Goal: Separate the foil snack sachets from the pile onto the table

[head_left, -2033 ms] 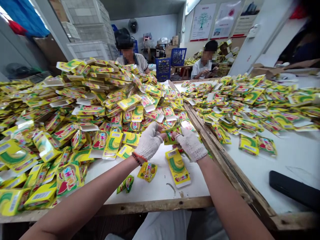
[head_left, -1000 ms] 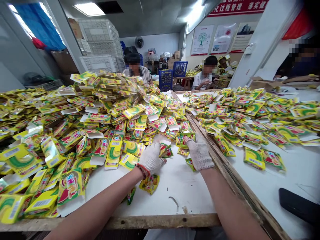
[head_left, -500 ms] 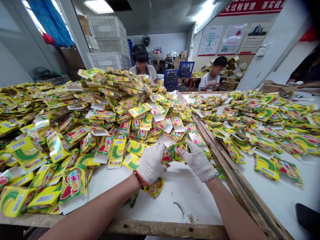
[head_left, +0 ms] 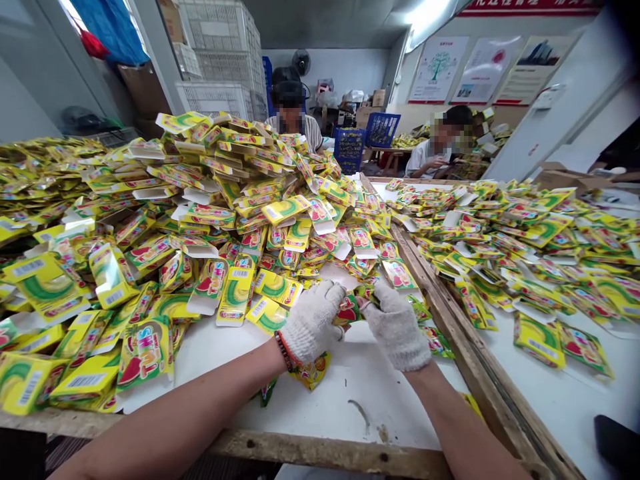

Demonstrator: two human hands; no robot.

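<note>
My left hand (head_left: 314,321), in a white knit glove, is closed around a small yellow-green candy box (head_left: 349,311) with a watermelon print. My right hand (head_left: 397,328), gloved the same way with bare fingertips, pinches a small green candy packet (head_left: 366,293) at the box's right end. How far the packet sits inside the box is hidden by the fingers. Under my left wrist lies a yellow fruit-print packet (head_left: 314,373) on the white tabletop (head_left: 310,427). Green packets (head_left: 436,341) lie beside my right hand.
A high heap of yellow boxes (head_left: 235,200) covers the left and far table. A wooden divider (head_left: 450,320) runs along the right, with more boxes (head_left: 500,233) beyond it. A wooden rail (head_left: 320,450) edges the front. Two people (head_left: 295,120) sit across the room.
My hands have come slightly closer together, and less of the packet shows between them. The view has shifted a little downward and left.
</note>
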